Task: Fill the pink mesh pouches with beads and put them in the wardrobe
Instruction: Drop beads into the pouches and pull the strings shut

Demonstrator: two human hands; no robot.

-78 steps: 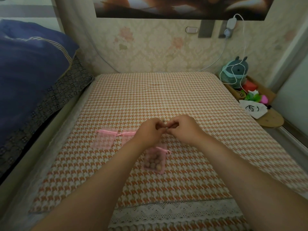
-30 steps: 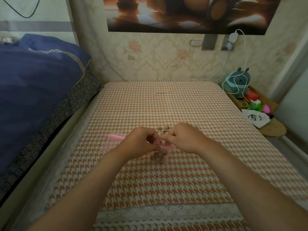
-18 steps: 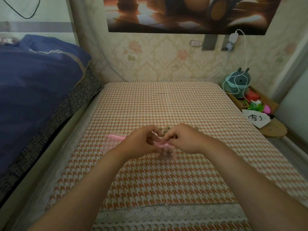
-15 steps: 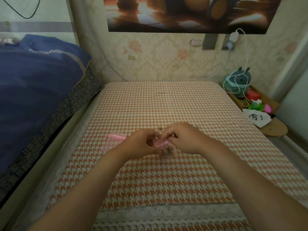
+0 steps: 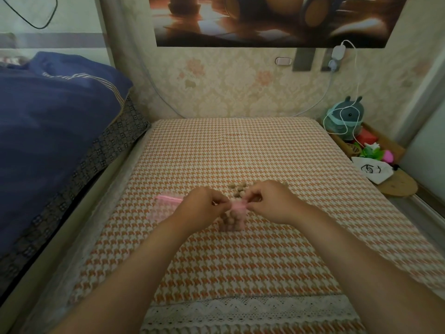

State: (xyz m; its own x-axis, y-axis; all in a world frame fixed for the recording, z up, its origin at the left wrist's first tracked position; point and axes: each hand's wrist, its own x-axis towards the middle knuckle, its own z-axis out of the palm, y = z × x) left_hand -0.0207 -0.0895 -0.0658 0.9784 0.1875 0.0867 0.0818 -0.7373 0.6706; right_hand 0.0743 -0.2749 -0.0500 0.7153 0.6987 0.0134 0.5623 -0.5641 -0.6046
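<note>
The left hand [image 5: 199,209] hides part of the empty pouch [image 5: 163,208]. Both the left and the right hand [image 5: 272,201] pinch the gathered top of the filled pouch [image 5: 232,221], bulging with brown beads.

open houndstooth cloth [image 5: 240,150] beyond the hands, loose beads [image 5: 237,188] just ahead, blue bedding [image 5: 48,131] walling the left
</note>
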